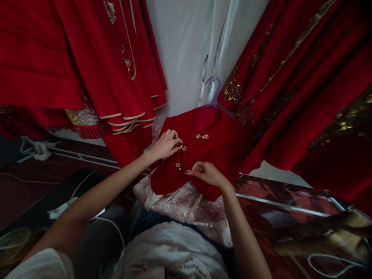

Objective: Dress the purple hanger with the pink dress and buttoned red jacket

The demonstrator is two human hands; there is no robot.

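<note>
A red jacket [174,182] hangs from a purple hanger [215,93], its lower front spread in front of me. Beaded flower-shaped fasteners run down the front; the top one [202,136] sits closed below the collar. My left hand [167,144] pinches at the left edge of the opening, fingertips beside a middle flower fastener [183,147]. With thumb and finger, my right hand [207,172] holds the right half of the lowest flower fastener [187,172]. Its other half [178,166] lies slightly apart on the left panel. Pale pink brocade fabric [186,205] shows under the hem.
Red gold-trimmed garments [116,77] hang at the left, and red garments with gold embroidery [305,85] hang at the right. Metal rack rails [279,205] run low on both sides. A brown bundle [328,236] lies at the lower right.
</note>
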